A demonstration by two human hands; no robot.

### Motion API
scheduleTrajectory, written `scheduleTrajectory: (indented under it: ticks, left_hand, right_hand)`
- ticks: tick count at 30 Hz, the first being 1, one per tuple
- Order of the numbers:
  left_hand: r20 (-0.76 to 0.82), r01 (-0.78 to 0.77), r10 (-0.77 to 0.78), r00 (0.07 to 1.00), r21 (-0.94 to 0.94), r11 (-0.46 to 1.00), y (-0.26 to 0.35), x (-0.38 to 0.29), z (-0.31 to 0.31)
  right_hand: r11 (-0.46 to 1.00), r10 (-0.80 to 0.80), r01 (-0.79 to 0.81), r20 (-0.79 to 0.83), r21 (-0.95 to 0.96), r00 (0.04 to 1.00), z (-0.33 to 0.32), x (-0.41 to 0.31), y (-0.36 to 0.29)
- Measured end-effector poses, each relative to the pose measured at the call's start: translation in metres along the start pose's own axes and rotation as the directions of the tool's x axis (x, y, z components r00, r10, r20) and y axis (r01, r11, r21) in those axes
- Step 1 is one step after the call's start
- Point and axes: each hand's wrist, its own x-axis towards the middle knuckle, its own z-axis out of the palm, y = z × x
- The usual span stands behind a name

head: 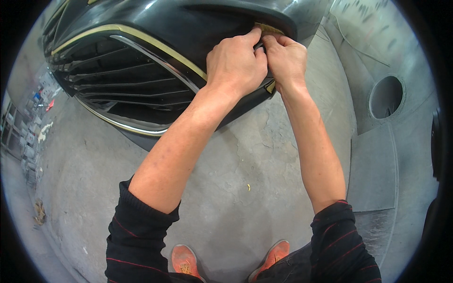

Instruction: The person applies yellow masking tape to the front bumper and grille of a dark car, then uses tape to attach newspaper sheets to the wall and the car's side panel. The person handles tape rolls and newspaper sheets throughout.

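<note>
Both of my hands work close together at the recess in the front corner of a black car bumper (170,24). My left hand (237,63) has its fingertips on a short piece of yellow masking tape (270,28) along the recess's upper edge. Beside it, my right hand (286,58) pinches at the same tape with thumb and fingers; the fingertips partly hide it. More yellow masking tape (159,46) runs around the grille (131,78), next to a chrome trim strip (152,58). Another bit of tape (270,86) sits at the bumper's lower corner.
Concrete floor (247,152) lies below, with a small yellow scrap (248,187) on it. On the right stands a grey metal panel with a round hole (386,97). Various items (32,138) line the far left, near a crumpled brown thing (40,211). My orange shoes (184,260) show at the bottom.
</note>
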Motion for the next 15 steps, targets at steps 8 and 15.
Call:
scheduleTrajectory:
  ticks: [8,15]
  left_hand:
    - [0.06,-0.002,0.002,0.998,0.002,1.0,0.005,0.0069,-0.003]
    - [-0.163,-0.04,0.043,0.986,0.021,0.999,-0.0014,0.0035,0.0017]
  right_hand:
    - [0.995,0.056,-0.058,0.028,0.083,0.998,-0.0013,0.0,-0.0044]
    - [0.994,0.012,-0.012,-0.003,0.106,1.0,-0.0001,0.0015,0.0014]
